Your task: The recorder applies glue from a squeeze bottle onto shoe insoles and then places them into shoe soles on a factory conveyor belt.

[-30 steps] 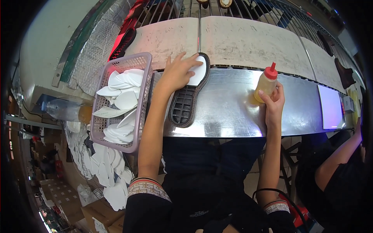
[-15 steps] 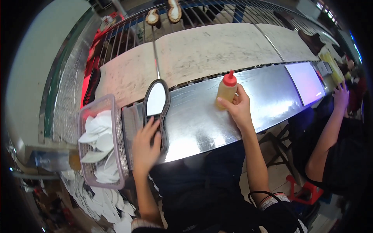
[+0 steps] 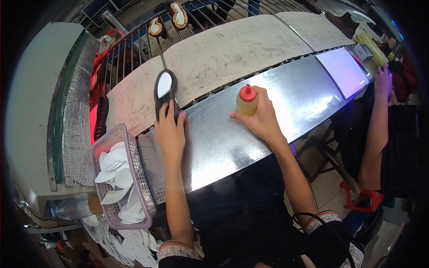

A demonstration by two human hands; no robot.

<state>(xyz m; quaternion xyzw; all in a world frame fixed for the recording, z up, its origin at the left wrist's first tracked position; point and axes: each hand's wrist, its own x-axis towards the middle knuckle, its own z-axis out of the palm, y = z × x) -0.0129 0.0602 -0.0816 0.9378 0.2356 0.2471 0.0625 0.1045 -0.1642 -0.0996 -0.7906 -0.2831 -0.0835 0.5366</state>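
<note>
The left hand reaches over the near end of a dark shoe sole, its fingers on the sole and its thumb set apart at the right edge; whether it pinches the sole cannot be told. Just ahead of those fingertips, a white insert lies in the sole's far end. The right hand curls around a red-capped squeeze bottle, pinching it between thumb and fingers, above the metal table. Left of the left hand stands a lilac basket holding white pieces.
</note>
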